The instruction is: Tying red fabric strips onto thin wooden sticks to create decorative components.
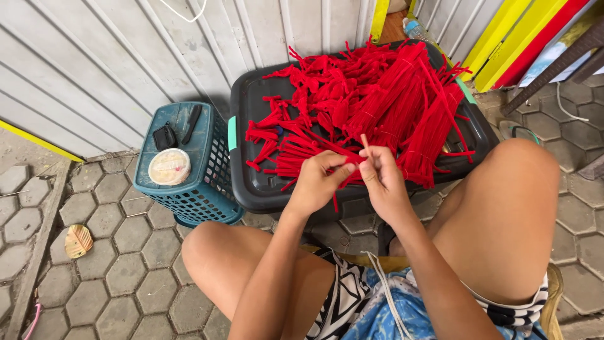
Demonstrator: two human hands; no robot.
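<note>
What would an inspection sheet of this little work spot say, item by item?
Surface: dark plastic lid of a bin, used as a worktop, over hexagonal paving.
Job's things: loose red strands heaped on the lid, with bundled red strands on its right side.
Clutter: teal basket beside the bin, bearing a round lidded tub, a small black pouch and a dark flat tool; a dry leaf on the paving.
Grippers: left hand and right hand meet over the lid's front edge, pinching one thin red strand.
Cables: white cord on the wall; another on the ground at right.
Surroundings: ribbed white wall; yellow and red boards.
</note>
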